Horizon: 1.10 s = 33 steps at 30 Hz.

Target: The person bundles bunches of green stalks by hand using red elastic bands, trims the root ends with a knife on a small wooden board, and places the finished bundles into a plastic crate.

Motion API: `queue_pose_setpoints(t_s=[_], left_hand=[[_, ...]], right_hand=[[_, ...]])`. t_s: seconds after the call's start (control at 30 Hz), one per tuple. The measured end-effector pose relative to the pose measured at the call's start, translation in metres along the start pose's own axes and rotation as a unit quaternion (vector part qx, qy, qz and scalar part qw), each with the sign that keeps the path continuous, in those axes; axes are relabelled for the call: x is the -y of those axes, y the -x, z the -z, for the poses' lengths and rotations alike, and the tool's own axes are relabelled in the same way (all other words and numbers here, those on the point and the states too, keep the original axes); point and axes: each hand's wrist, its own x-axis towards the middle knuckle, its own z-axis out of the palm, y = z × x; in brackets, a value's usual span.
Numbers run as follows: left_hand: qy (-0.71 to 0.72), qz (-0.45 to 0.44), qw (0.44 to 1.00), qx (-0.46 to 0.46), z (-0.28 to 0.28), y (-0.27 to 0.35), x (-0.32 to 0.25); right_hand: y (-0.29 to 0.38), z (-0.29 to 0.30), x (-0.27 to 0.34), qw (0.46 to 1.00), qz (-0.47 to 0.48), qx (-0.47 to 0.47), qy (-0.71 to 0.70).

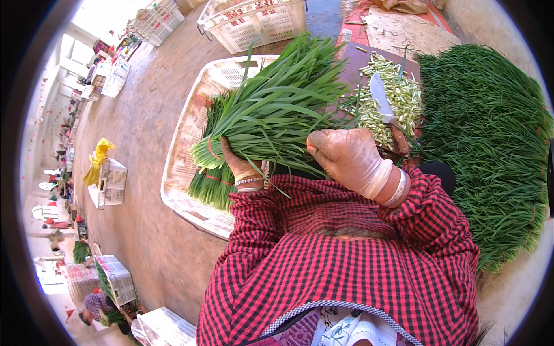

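Note:
My left hand (242,166) is closed around the pale stem end of a bunch of garlic chives (277,99), just beside a thin red band. The bunch's leaves fan out to the upper right, above a white plastic crate (184,129). More banded chives (212,188) lie in that crate, partly under the held bunch. My right hand (346,158), in a thin translucent glove, is closed at the right edge of the leaves; whether its fingers pinch a leaf is too small to tell. Beyond it, a wooden-handled knife (383,101) rests on cut stem ends (368,116) over a dark board (352,60).
On my right is a large pile of chives (480,142), several bunches with red bands. Ahead stands another white crate (259,26). A small crate (113,181) with a yellow bag (99,155) sits on the floor at left. At lower left, a person (97,302) is among crates.

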Motion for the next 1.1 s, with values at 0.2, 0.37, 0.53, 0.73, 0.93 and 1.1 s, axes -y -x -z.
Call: queue_pose_setpoints(t_s=[0.2,0.37,0.53,0.73,0.93,1.1], left_hand=[[-0.008,-0.082,0.996,0.04,-0.002,-0.002,-0.006],[-0.025,-0.113,0.991,0.06,0.026,-0.014,-0.027],[-0.001,-0.022,0.991,0.13,0.024,-0.022,-0.033],[-0.009,-0.009,0.992,0.122,-0.018,0.002,-0.019],[-0.111,0.025,0.98,0.161,-0.078,0.042,0.005],[-0.125,0.102,0.969,0.186,-0.074,0.033,-0.001]], right_hand=[[0.044,-0.018,-0.027,0.987,-0.017,0.152,0.048],[0.076,-0.01,-0.065,0.97,-0.137,0.198,0.04],[0.054,0.033,-0.082,0.95,-0.227,-0.095,-0.192],[-0.009,0.084,-0.039,0.988,-0.016,-0.156,-0.008],[-0.025,0.013,-0.034,0.992,-0.037,0.047,0.112],[-0.037,0.054,-0.085,0.988,-0.09,0.123,-0.021]])
